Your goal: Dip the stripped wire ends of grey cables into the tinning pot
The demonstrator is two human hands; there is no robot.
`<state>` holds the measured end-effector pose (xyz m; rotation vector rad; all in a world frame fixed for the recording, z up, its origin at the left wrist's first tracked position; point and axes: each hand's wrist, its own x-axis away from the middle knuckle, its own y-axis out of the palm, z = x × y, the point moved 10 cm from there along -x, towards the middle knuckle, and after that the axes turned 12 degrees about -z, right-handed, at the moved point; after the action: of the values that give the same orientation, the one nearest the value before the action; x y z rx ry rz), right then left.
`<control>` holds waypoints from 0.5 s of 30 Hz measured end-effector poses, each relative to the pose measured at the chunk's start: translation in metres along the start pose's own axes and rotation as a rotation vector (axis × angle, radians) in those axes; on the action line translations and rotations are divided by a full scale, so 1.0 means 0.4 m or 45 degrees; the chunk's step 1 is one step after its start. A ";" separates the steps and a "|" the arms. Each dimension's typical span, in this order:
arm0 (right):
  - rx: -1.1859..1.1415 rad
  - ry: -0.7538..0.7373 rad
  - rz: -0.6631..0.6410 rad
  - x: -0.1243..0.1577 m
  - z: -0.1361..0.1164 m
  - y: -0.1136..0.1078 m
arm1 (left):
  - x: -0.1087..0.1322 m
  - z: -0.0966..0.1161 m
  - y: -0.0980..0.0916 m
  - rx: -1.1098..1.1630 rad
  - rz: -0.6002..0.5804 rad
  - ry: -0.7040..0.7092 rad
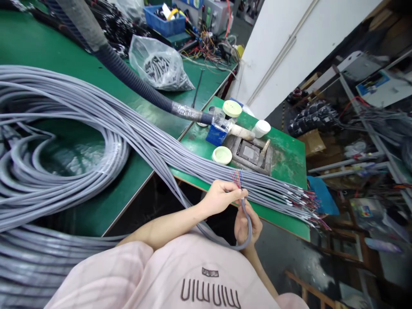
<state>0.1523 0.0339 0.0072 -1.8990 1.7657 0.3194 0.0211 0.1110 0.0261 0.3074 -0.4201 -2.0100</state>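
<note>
The left hand [222, 197] is closed and pinches the colored wires [237, 179] at the end of one grey cable [250, 234], and the right hand [246, 225] holds this cable lower down. The cable bundle [199, 165] lies on the tabletop [283, 219] just beyond the hands, running along from left to right, and the left hand is nearer to it.

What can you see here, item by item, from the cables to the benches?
grey cables: many, grey, coiled and bundled across the benches
wire ends: many, red and blue, at the bundle's far end
corrugated hose: one, black, over the long bench
plastic bag: one, clear, on the long bench
crate: one, blue, far bench end
round lids: two, pale green, on the small bench
tub: one, white, small bench
left hand: one, pinching a cable
right hand: one, holding that cable below
</note>
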 end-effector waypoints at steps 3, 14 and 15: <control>-0.024 0.054 0.013 0.003 0.009 0.003 | 0.000 0.001 0.001 0.010 0.010 -0.018; -0.065 0.120 -0.025 0.003 0.025 0.011 | 0.000 0.000 0.000 0.044 0.019 -0.045; -0.082 0.116 -0.031 0.002 0.024 0.013 | 0.001 0.001 0.000 0.046 0.024 -0.047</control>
<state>0.1491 0.0382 -0.0024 -2.0080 1.8091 0.2880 0.0208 0.1109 0.0263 0.2881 -0.4808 -1.9939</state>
